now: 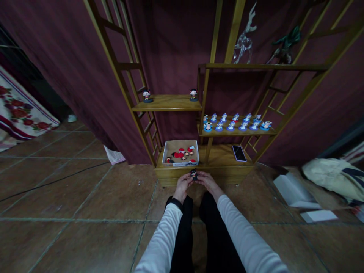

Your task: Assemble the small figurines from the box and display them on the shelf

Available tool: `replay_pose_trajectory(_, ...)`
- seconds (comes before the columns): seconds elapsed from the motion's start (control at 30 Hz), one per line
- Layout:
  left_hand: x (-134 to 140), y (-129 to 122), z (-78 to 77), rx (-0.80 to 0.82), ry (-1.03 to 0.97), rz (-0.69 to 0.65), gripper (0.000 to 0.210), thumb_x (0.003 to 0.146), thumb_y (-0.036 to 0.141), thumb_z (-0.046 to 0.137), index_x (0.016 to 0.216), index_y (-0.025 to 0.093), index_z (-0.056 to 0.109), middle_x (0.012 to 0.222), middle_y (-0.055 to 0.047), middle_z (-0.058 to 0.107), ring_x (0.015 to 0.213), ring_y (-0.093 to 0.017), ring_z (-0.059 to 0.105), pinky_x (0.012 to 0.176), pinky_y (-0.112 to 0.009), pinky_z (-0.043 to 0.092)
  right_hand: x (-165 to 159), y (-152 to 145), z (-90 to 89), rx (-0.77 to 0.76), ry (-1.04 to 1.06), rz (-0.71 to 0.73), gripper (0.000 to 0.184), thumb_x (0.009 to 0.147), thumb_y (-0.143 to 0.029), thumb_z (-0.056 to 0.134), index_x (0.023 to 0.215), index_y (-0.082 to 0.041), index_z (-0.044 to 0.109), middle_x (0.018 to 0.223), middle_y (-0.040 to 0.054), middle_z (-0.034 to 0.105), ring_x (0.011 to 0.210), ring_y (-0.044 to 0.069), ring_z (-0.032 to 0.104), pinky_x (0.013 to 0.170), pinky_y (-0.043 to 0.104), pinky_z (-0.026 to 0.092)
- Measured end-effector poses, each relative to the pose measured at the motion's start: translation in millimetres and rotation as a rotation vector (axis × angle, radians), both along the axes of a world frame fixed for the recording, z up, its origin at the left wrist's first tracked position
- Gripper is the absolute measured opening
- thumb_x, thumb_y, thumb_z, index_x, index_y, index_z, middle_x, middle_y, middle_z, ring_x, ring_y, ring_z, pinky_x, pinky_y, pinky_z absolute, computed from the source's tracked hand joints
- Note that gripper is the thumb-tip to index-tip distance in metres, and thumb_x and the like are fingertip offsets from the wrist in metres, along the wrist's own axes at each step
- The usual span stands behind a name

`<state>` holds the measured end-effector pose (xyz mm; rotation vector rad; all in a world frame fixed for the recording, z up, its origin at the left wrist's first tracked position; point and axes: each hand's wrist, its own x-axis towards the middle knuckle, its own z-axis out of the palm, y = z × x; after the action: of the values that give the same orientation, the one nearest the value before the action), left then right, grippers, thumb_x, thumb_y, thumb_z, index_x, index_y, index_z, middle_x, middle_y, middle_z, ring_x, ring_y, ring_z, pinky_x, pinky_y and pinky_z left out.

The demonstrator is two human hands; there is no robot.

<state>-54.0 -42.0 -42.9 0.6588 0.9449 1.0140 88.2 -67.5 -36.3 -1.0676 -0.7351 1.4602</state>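
Note:
Between both hands, in front of the shelf's base, I hold a small dark-haired figurine (193, 174) upright. My left hand (183, 185) grips it from the left with fingers closed. From the right, the fingers of my right hand (209, 182) pinch it too. Just beyond the hands an open cardboard box (165, 151) sits on the lowest board, with several red and black figurines (179, 154) lying in it. Two similar figurines stand on the board above: one figurine (146, 96) at its left end, another figurine (193, 94) at its right end.
The wooden display shelf (167, 102) stands against a dark red curtain. Several blue-and-white figurines (231, 126) stand in rows on its right board. A phone (239, 153) lies on the base. Above are a clear deer ornament (243, 43) and a green statue (286, 45). White boxes (297, 191) lie on the floor.

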Motion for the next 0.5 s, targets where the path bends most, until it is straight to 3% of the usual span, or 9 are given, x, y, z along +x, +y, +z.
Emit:
replay_pose_trajectory(0.33,-0.2,-1.0,3.0,0.025,-0.012,-0.030,0.041,0.058,0.006,0.074,0.097,0.016,0.069,0.074,-0.003,0.063,0.065,-0.009,0.058,0.068,-0.022,0.044,-1.7,-0.6,3.7,0.000,0.047,-0.037,0.030,0.053,-0.024,0.077,0.082,-0.018,0.068,0.090,0.0061,0.071,0.087,0.022,0.066,0.084,0.039,0.050)
replay_pose_trajectory(0.5,-0.9,-2.2,4.4,0.007,-0.020,-0.011,0.032,0.062,0.005,0.071,0.092,0.015,0.070,0.075,-0.003,0.065,0.066,-0.008,0.058,0.070,-0.022,0.045,-3.2,-3.5,8.4,0.002,0.092,-0.046,0.034,0.050,-0.024,0.078,0.082,-0.018,0.068,0.090,0.0051,0.070,0.085,0.020,0.065,0.085,0.038,0.049)
